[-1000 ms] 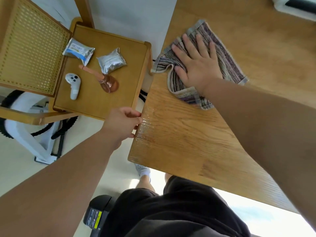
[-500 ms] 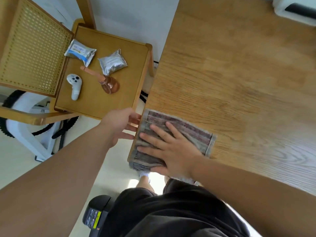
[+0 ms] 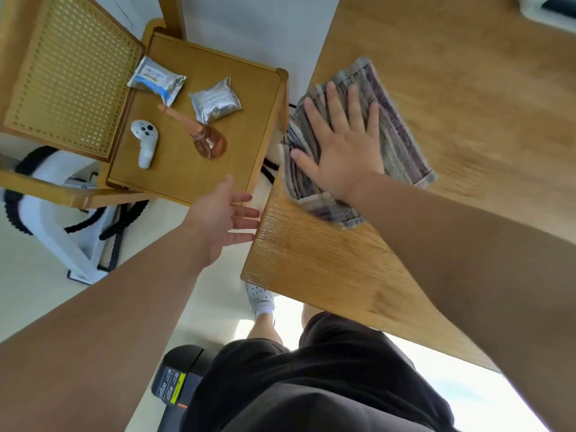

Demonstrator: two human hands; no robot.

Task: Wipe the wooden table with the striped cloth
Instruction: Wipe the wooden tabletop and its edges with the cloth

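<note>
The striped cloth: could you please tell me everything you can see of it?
The striped cloth looks like woven fabric in purple, grey and cream stripes, with pale hemmed ends. It lies rumpled and partly folded on the wooden table, reaching the table's left edge. The right hand presses flat on its middle, fingers spread. Its far corner looks motion-blurred.

On table at its left edge, cloth under right hand, left hand beside that edge, chair further left.
</note>
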